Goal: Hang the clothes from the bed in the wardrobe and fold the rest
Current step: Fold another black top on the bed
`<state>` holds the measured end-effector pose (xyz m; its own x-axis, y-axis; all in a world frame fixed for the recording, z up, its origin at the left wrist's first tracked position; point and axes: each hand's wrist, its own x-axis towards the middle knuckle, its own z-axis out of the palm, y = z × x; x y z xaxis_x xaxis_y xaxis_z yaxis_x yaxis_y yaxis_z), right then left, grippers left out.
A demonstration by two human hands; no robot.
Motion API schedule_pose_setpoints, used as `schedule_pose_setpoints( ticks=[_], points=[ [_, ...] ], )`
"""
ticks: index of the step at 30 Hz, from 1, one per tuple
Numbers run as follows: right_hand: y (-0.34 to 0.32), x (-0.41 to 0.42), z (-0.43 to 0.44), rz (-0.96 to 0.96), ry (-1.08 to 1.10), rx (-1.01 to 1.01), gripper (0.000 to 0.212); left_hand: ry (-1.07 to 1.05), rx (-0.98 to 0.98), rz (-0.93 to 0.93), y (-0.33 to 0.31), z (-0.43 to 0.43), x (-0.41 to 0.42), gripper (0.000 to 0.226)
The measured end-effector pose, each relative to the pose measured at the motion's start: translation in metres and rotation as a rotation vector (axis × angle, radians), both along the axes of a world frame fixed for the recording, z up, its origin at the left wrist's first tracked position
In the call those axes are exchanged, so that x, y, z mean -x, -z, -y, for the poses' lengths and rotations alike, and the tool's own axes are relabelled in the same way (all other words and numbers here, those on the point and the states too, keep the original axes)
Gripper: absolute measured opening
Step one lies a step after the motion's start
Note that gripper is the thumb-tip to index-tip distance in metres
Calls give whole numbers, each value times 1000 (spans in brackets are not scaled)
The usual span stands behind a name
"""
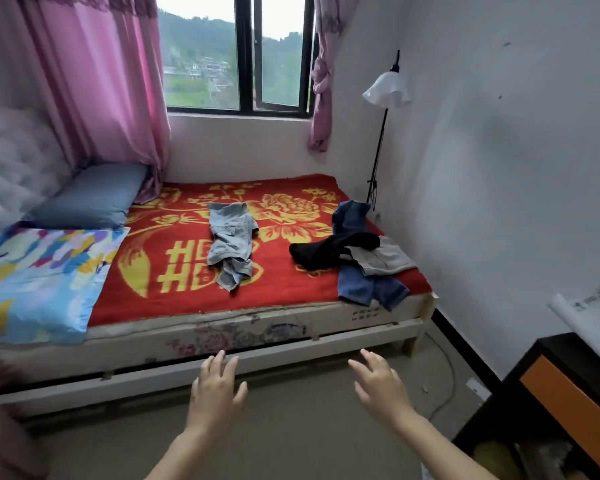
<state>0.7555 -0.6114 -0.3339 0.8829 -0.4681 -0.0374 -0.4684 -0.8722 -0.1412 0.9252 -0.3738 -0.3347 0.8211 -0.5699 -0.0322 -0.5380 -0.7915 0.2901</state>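
A bed (222, 327) with a red and yellow flowered blanket fills the middle of the view. A crumpled light blue denim garment (231, 242) lies in the middle of it. Near the bed's right end sits a pile: dark blue jeans (368, 285), a black garment (333, 249) across them and a grey garment (383, 259) on top. My left hand (217, 389) and my right hand (381, 386) hover over the floor in front of the bed, fingers spread, holding nothing. No wardrobe is in sight.
A blue pillow (90, 197) and a colourful folded quilt (39, 275) lie at the bed's left. A floor lamp (387, 90) stands in the right corner by the wall. A black and orange cabinet (565, 403) is at the lower right. A cable (447, 382) trails on the floor.
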Motion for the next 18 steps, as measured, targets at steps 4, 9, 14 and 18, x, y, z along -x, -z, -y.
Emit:
schedule_pose_setpoints(
  ticks=[4,9,14,18],
  points=[
    [3,-64,41,7,-85,-26,49,-96,-13,34,-7,26,-55,56],
    [20,-125,70,-47,-164,-62,49,-202,-92,-26,10,34,-90,56],
    [41,-194,88,-90,-221,-115,50,-295,-150,-87,34,30,-144,57],
    [46,-250,103,-92,-210,-127,50,-384,-111,-110,51,27,-210,56]
  ],
)
